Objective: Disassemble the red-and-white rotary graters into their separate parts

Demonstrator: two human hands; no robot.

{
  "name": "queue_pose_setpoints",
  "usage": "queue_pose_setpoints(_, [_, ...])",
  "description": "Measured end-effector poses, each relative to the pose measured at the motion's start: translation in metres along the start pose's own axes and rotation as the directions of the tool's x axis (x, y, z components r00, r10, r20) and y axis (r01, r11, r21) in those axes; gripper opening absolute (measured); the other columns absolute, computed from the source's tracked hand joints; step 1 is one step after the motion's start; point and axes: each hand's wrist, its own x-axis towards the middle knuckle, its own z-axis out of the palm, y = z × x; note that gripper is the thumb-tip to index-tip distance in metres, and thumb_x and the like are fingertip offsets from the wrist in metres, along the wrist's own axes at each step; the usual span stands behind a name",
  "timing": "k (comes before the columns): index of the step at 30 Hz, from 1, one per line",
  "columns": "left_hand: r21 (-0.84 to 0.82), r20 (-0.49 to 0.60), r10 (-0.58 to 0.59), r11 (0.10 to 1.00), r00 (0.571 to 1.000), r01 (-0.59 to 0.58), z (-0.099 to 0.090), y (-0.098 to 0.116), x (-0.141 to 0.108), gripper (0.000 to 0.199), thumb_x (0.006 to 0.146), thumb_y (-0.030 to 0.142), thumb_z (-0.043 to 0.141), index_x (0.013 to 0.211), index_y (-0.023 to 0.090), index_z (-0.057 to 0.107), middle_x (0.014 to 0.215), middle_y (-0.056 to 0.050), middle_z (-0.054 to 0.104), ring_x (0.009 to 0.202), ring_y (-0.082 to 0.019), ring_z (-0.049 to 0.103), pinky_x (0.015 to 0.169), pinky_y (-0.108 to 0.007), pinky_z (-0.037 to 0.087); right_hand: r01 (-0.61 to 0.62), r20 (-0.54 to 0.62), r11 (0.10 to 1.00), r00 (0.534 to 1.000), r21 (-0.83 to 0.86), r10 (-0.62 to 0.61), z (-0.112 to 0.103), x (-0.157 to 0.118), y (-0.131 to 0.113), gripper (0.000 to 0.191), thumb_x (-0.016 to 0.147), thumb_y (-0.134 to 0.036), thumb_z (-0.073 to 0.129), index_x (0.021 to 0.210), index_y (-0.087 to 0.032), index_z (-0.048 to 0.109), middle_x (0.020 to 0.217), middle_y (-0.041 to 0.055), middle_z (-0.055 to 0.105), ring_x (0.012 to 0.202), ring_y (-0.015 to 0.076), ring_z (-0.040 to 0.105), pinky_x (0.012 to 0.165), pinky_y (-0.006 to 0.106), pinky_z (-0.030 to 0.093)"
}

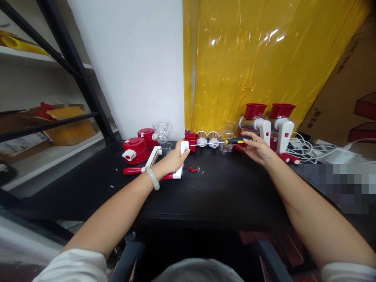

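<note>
My left hand (173,156) is closed around a white crank handle (178,172) with a red grip, holding it upright over the black table. In my right hand (257,147) is a screwdriver (235,140) with a black and yellow handle, lying level. Its long shaft points left, and the tip meets the top of the white crank. Whether it sits in a screw is too small to tell. Just below lie a small red plastic part (193,169) and tiny screws (202,171). Another white crank with a red grip (133,171) rests left of my left hand.
Two red grater bases (136,150) and clear plastic parts (161,129) stand at the back left. Metal grating drums (213,138) sit mid-back. Two assembled drum graters (283,129) stand at right, beside white cables (311,150). A yellow plastic curtain (264,51) hangs behind.
</note>
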Motion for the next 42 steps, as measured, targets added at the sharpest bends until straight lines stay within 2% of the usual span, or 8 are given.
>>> queue_pose_setpoints(3, [0.032, 0.009, 0.005, 0.999, 1.0, -0.005, 0.001, 0.0, -0.001, 0.077, 0.098, 0.058, 0.029, 0.153, 0.006, 0.018, 0.094, -0.016, 0.07, 0.086, -0.03, 0.067, 0.086, -0.043, 0.047, 0.012, -0.047, 0.998, 0.999, -0.066, -0.015, 0.0, 0.003, 0.002, 0.041, 0.061, -0.038, 0.086, 0.093, -0.029, 0.062, 0.089, -0.0025, 0.066, 0.086, 0.0168, 0.067, 0.086, 0.038, 0.056])
queue_pose_setpoints(6, [0.044, 0.017, 0.009, 0.999, 1.0, -0.01, 0.002, -0.001, -0.001, 0.077, 0.098, 0.058, 0.028, 0.153, 0.006, 0.016, 0.103, -0.02, 0.07, 0.088, -0.031, 0.067, 0.087, -0.044, 0.047, -0.001, -0.116, 0.986, 0.993, -0.169, -0.019, -0.002, 0.009, 0.007, 0.04, 0.07, -0.059, 0.075, 0.09, -0.027, 0.061, 0.085, -0.0008, 0.064, 0.075, 0.0171, 0.066, 0.074, 0.039, 0.059])
queue_pose_setpoints(9, [0.044, 0.012, 0.017, 0.999, 1.0, -0.017, 0.002, -0.003, 0.0, 0.078, 0.098, 0.059, 0.028, 0.154, 0.006, 0.015, 0.105, -0.02, 0.07, 0.089, -0.032, 0.068, 0.087, -0.044, 0.047, -0.072, -0.158, 0.949, 0.987, -0.308, 0.023, -0.007, 0.014, 0.014, 0.054, 0.077, -0.079, 0.053, 0.084, -0.026, 0.058, 0.063, 0.0003, 0.059, 0.056, 0.019, 0.061, 0.062, 0.042, 0.058])
queue_pose_setpoints(12, [0.035, 0.002, 0.029, 0.999, 1.0, -0.029, 0.002, -0.004, 0.001, 0.079, 0.098, 0.06, 0.028, 0.154, 0.005, 0.016, 0.102, -0.019, 0.07, 0.091, -0.032, 0.068, 0.088, -0.044, 0.046, -0.069, -0.146, 0.901, 0.989, -0.428, 0.006, -0.01, 0.015, 0.017, 0.058, 0.072, -0.083, 0.055, 0.076, -0.025, 0.057, 0.045, -0.0033, 0.048, 0.042, 0.0158, 0.049, 0.058, 0.041, 0.056])
queue_pose_setpoints(21, [0.035, -0.002, 0.029, 0.999, 1.0, -0.029, 0.002, -0.007, 0.002, 0.079, 0.097, 0.062, 0.028, 0.152, 0.006, 0.018, 0.083, -0.012, 0.069, 0.077, -0.029, 0.067, 0.079, -0.04, 0.047, -0.014, -0.147, 0.941, 0.988, -0.338, -0.038, -0.004, 0.009, 0.014, 0.051, 0.065, -0.071, 0.073, 0.081, -0.025, 0.059, 0.047, -0.0084, 0.046, 0.041, 0.0078, 0.04, 0.054, 0.028, 0.054])
queue_pose_setpoints(25, [0.009, -0.009, 0.03, 1.0, 1.0, -0.03, 0.001, -0.008, 0.002, 0.078, 0.097, 0.062, 0.03, 0.152, 0.007, 0.019, 0.075, -0.008, 0.066, 0.071, -0.027, 0.065, 0.075, -0.038, 0.047, -0.006, -0.18, 0.963, 0.983, -0.268, -0.044, -0.002, 0.009, 0.014, 0.049, 0.062, -0.064, 0.079, 0.083, -0.025, 0.059, 0.07, -0.005, 0.059, 0.053, 0.0087, 0.055, 0.054, 0.026, 0.054])
queue_pose_setpoints(29, [0.022, -0.009, 0.034, 0.999, 0.999, -0.033, 0.001, -0.006, 0.001, 0.078, 0.097, 0.061, 0.029, 0.151, 0.006, 0.02, 0.073, -0.007, 0.065, 0.068, -0.027, 0.064, 0.072, -0.038, 0.047, 0.013, -0.173, 0.98, 0.984, -0.199, -0.048, -0.001, 0.009, 0.014, 0.048, 0.06, -0.059, 0.082, 0.087, -0.026, 0.059, 0.086, -0.0046, 0.06, 0.064, 0.0097, 0.063, 0.058, 0.025, 0.056])
queue_pose_setpoints(42, [0.037, 0.005, 0.044, 0.998, 0.999, -0.044, 0.001, -0.003, 0.0, 0.076, 0.098, 0.058, 0.029, 0.153, 0.006, 0.019, 0.099, -0.017, 0.071, 0.088, -0.03, 0.068, 0.087, -0.043, 0.047, 0.049, -0.106, 0.995, 0.993, -0.092, -0.059, -0.002, 0.007, 0.009, 0.035, 0.064, -0.038, 0.081, 0.086, -0.028, 0.058, 0.084, -0.0031, 0.059, 0.075, 0.0136, 0.061, 0.066, 0.029, 0.056])
